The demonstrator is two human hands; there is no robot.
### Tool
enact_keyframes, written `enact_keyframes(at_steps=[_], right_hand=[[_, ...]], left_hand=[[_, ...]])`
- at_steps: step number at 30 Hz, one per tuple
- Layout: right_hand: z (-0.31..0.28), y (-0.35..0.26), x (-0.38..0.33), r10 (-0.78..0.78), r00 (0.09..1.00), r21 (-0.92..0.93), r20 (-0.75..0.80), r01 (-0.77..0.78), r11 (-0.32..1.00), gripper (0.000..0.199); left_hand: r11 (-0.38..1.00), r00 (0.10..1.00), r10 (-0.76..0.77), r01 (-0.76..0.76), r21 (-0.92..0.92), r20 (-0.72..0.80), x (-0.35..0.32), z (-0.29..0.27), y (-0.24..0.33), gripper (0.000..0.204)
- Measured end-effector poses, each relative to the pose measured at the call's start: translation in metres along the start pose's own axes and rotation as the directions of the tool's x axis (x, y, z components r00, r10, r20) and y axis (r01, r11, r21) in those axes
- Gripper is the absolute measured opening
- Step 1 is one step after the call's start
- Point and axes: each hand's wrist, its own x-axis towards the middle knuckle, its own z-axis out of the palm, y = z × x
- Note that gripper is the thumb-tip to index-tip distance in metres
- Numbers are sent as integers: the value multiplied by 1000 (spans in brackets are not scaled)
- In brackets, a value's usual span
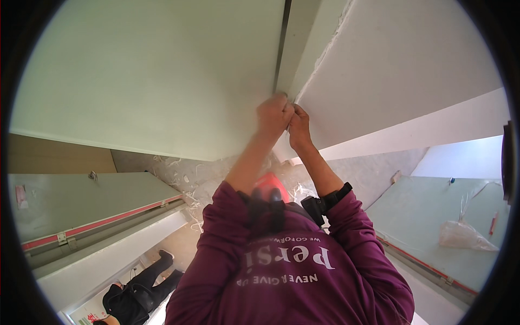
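Both my hands are raised together at the spot where a pale green panel (151, 81) meets a white panel (401, 59) along a dark seam (281, 43). My left hand (273, 115) is closed, its fingertips pinched at the white panel's ragged film edge (325, 49). My right hand (298, 127) presses against it from the right, fingers also pinched on that edge. The bit of film between the fingers is too small to make out. A black strap (336, 197) sits on my right wrist, and purple sleeves cover both arms.
White film scraps (187, 187) litter the grey floor around a red object (272, 183). A green door leaf with a red strip (81, 208) lies at left, another (428, 216) at right bearing a clear plastic bag (466, 235). A person in black (135, 295) is at lower left.
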Motion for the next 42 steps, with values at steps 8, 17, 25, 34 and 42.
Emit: enact_keyframes(at_steps=[8,17,25,34,42], right_hand=[[-2,-2,1,74,997,-30,15,-73,997,14],[-3,0,-4,45,999,-9,-1,-45,999,15],[-3,6,-3,36,999,-51,22,-35,998,15],[4,-1,-12,17,999,-3,-29,-17,1000,20],[2,12,-10,-58,998,53,-36,60,997,17]], left_hand=[[995,993,-68,60,79,101,-16,-18,-17,16],[999,994,11,-14,30,108,-7,-7,-7,9],[819,866,-467,500,-282,180,-32,2,-31,9],[849,855,-513,518,-105,73,-10,-3,8,18],[966,966,-257,258,-32,35,-8,5,3,10]])
